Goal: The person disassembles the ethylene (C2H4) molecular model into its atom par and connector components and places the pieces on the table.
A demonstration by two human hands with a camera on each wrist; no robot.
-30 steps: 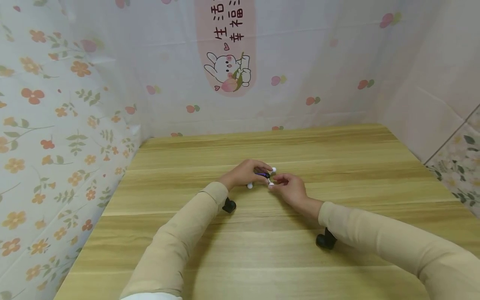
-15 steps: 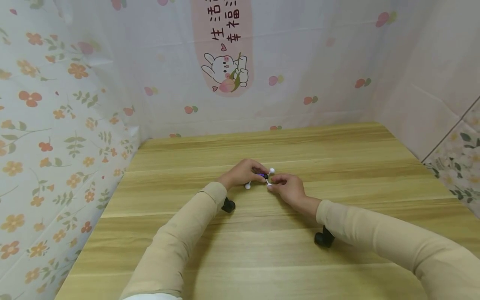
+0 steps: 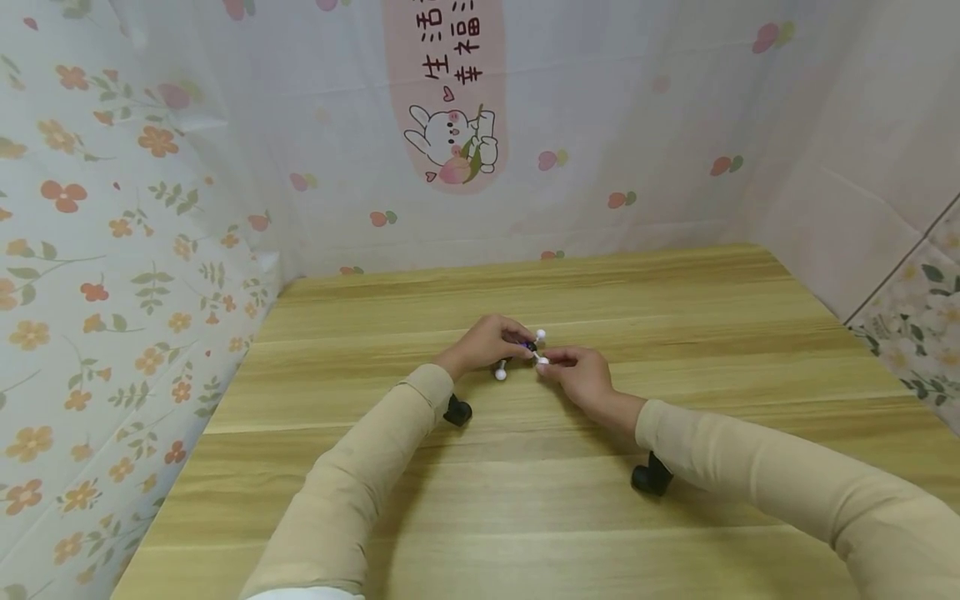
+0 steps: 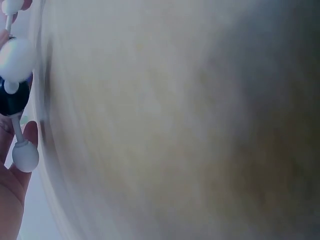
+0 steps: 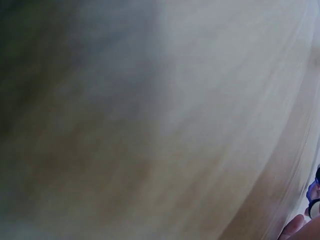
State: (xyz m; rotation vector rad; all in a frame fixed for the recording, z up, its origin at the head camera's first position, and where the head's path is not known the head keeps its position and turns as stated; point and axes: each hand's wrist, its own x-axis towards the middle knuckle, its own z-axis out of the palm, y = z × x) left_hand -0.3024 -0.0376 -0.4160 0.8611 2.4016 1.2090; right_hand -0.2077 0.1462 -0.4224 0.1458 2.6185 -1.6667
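Note:
Between both hands is a ball-and-stick molecular model (image 3: 532, 346), with black balls, white balls on short pegs and a purple-blue link. My left hand (image 3: 487, 343) grips its body from the left, fingers over the top and hiding part of it. A white ball (image 3: 500, 374) sticks out below that hand, and another white ball (image 3: 541, 334) points away at the far side. My right hand (image 3: 588, 379) pinches the near white ball (image 3: 543, 362) between thumb and fingers. In the left wrist view, white balls surround a black ball (image 4: 14, 100); the right wrist view catches the purple-blue link (image 5: 313, 190) at its edge.
The hands work over a wood-grain table (image 3: 480, 500). Behind it hangs a white printed cloth (image 3: 330, 108) with a rabbit picture, and a flowered cloth (image 3: 112, 250) lines the left side. Black wrist mounts (image 3: 651, 477) hang beneath both forearms.
The model has turned and shifted a little between the fingers, its right-hand end rising slightly away from me. Both hands keep nearly the same place and hold.

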